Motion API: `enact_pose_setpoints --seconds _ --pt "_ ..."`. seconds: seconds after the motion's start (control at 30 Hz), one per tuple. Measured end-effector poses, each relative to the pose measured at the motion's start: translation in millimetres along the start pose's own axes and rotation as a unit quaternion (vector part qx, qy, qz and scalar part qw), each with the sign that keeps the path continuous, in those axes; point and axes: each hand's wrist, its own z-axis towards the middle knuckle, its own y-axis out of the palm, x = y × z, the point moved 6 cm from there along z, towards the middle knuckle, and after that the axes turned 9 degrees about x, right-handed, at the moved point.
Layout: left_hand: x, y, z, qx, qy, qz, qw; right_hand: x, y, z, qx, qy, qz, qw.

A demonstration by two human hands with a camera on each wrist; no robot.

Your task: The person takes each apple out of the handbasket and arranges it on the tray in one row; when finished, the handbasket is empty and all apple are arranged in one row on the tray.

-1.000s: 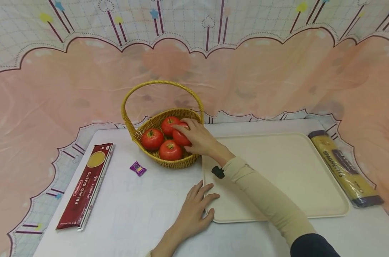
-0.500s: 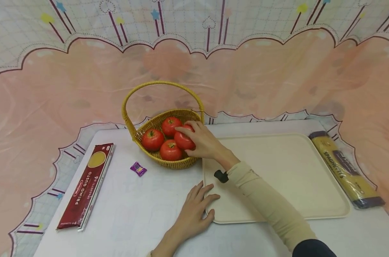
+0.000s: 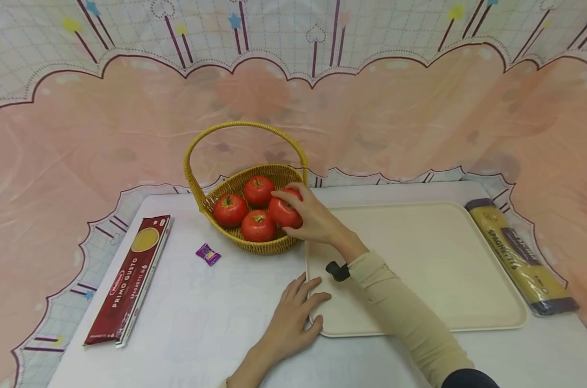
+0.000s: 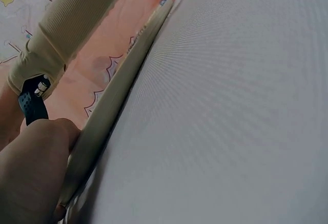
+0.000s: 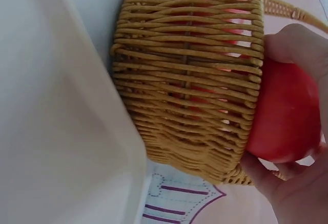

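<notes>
My right hand [image 3: 316,216] grips a red tomato [image 3: 285,209] at the right side of the yellow wicker basket [image 3: 269,248]. In the right wrist view the fingers and thumb curl round this tomato [image 5: 287,114], which sits just at the basket's rim [image 5: 251,96]. Several other tomatoes [image 3: 258,226] lie in the basket. Fingers spread, my left hand [image 3: 293,318] rests at the left edge of the cream tray [image 3: 419,258]. In the left wrist view, part of that hand [image 4: 36,167] touches the tray's side [image 4: 110,106].
A red spaghetti pack [image 3: 130,280] lies at the table's left, and a small purple wrapped candy [image 3: 208,254] lies in front of the basket. A yellow spaghetti pack [image 3: 521,256] lies along the tray's right edge. A patterned cloth [image 3: 395,118] hangs behind the table.
My right hand has drawn the tomato slightly to the right, away from the others in the basket. The left hand and the tray have stayed in place.
</notes>
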Motion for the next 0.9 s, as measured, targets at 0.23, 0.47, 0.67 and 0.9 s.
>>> enact_pose_setpoints --seconds 0.23,0.47,0.67,0.9 --pt "-1.6 1.0 -0.7 -0.005 0.0 0.002 1.0 6.3 -0.5 -7.8 0.019 0.041 0.051 0.998" --pt "-3.5 -0.4 0.7 0.007 0.01 0.009 0.9999 9.6 -1.8 -12.9 0.034 0.108 0.154 0.982" --pt "-2.4 -0.4 0.2 0.001 0.002 0.002 1.0 14.7 -2.4 -21.4 0.037 0.168 0.195 0.965" --pt "-0.7 -0.5 0.4 -0.005 -0.003 -0.002 1.0 20.4 -8.7 -31.9 0.062 0.183 0.219 0.956"
